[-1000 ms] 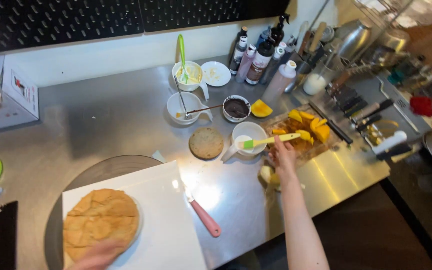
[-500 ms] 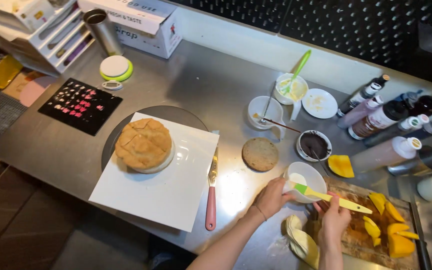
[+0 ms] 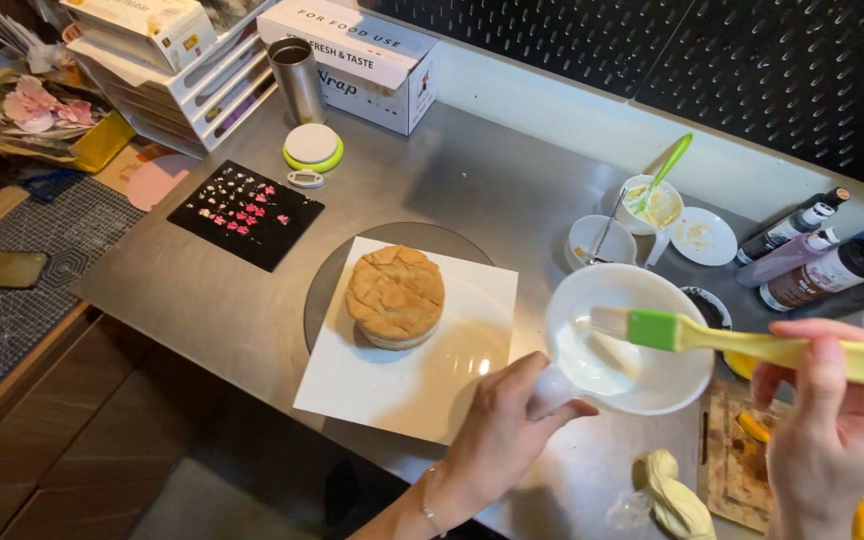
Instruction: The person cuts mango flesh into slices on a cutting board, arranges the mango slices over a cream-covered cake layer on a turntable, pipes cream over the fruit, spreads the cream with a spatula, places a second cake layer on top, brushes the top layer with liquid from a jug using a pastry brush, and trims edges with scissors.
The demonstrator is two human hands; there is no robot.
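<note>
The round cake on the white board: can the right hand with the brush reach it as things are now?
Probably yes. The right hand holds the brush over the white bowl, and nothing stands between that and the round cake.

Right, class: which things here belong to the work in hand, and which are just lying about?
In use: white bowl in left hand; pastry brush in right hand; round cake on white board.

Lying about: black mat, metal cup, sauce bottles, phone.

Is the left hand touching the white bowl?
Touching. The head view shows the left hand with fingers wrapped on the white bowl at its lower left edge, lifting it.
</note>
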